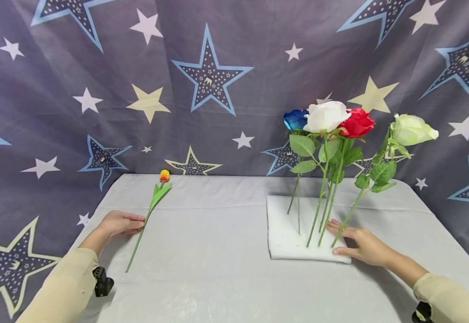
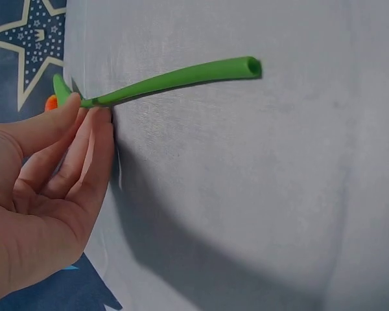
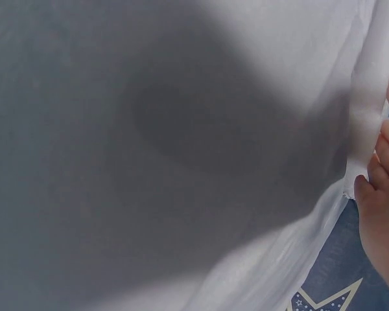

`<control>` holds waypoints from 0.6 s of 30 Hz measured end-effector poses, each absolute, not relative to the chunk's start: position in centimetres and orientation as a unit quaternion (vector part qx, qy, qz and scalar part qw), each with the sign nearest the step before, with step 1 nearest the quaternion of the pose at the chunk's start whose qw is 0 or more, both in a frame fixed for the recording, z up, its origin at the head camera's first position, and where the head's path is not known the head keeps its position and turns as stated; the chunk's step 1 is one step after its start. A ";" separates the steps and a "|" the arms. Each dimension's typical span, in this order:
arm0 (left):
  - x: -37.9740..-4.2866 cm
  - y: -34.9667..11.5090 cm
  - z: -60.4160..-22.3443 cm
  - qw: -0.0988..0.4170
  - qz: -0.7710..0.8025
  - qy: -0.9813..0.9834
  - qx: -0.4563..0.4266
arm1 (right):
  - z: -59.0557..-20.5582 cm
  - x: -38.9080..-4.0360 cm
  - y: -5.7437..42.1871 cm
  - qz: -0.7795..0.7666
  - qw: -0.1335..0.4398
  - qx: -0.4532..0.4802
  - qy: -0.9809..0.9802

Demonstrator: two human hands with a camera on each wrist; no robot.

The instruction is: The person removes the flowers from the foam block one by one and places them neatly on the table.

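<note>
Two pale sleeves reach in over the near side of the table, a small black device strapped at the left cuff. Here's the right hand, thumb and fingers spread apart, touching the white pad along its right edge. Over by the table's left edge, the left hand pinches an orange-and-yellow tulip mid-stem, bare stem end towards the near edge, bloom up by the far left corner! On the pad, towards the table's right edge, stand a pale green rose leaning right, a red rose, a white rose and a blue rose. Behind the far edge hangs a star-patterned curtain.
</note>
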State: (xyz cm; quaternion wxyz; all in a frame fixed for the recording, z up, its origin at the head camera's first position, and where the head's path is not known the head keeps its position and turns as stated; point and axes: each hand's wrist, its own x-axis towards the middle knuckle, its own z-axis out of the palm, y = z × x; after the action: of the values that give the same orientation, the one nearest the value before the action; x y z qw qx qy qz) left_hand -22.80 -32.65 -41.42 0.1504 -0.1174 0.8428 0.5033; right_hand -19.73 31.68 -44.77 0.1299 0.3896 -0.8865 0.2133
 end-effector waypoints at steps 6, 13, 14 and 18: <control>-22.9 -32.4 -41.3 0.117 0.484 0.860 -0.113 | -44.9 -19.7 31.7 0.214 0.136 0.392 -0.884; -23.1 -32.1 -40.9 0.107 0.466 0.873 -0.097 | -45.0 -19.8 31.8 0.219 0.135 0.392 -0.883; -23.2 -32.1 -40.9 0.110 0.466 0.873 -0.092 | -45.0 -19.8 31.8 0.219 0.133 0.391 -0.884; -23.5 -31.9 -40.7 0.108 0.461 0.876 -0.093 | -44.9 -19.8 31.8 0.215 0.128 0.384 -0.889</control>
State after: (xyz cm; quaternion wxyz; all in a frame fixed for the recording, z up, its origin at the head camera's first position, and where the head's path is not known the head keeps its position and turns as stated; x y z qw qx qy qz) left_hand -23.54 -31.85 -40.72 0.1078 -0.0933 0.8759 0.4610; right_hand -19.80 31.84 -44.91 0.1277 0.3839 -0.8888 0.2152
